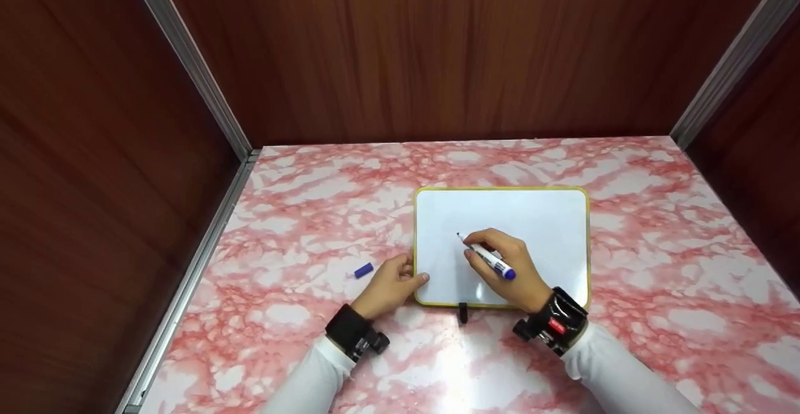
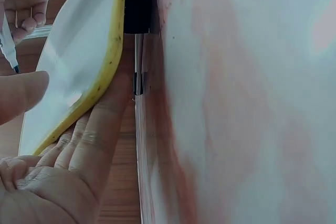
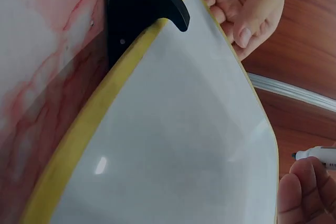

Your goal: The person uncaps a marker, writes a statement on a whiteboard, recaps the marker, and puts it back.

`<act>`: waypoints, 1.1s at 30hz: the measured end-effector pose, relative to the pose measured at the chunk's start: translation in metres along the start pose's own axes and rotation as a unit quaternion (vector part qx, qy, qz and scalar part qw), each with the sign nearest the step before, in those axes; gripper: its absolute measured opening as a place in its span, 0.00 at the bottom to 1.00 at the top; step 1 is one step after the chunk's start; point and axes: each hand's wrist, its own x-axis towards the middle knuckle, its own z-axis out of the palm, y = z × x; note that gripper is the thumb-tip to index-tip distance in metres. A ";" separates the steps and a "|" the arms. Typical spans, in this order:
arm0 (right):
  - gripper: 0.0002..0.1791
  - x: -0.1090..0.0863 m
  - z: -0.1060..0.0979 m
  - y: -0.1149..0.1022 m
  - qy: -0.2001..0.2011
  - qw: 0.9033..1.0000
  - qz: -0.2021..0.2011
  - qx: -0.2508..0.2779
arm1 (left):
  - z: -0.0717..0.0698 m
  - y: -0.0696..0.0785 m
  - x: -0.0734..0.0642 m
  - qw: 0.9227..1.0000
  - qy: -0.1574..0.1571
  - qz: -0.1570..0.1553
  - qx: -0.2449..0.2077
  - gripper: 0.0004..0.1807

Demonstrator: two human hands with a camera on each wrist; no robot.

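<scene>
A whiteboard [image 1: 531,214] with a yellow frame stands tilted up on a black holder [image 1: 463,313] at its lower edge. My left hand [image 1: 391,287] holds the board's left edge near the lower corner. In the left wrist view the fingers [image 2: 97,140] lie behind the yellow rim and the thumb [image 2: 23,92] is on the front side. My right hand [image 1: 509,270] pinches a white marker [image 1: 490,260] with a blue end, its bare tip pointing up-left over the board's left half. The writing surface looks blank. In the right wrist view the marker [image 3: 317,155] shows only partly.
A blue marker cap [image 1: 363,270] lies on the table left of my left hand. The table [image 1: 300,314] has a red-and-white marbled top. Dark wood panels [image 1: 437,51] with metal corner strips [image 1: 200,70] stand around its back and sides.
</scene>
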 end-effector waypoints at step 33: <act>0.08 0.029 0.042 0.021 0.032 0.998 0.051 0.015 | 0.000 -0.007 0.008 0.996 -0.023 -0.023 -0.078 0.17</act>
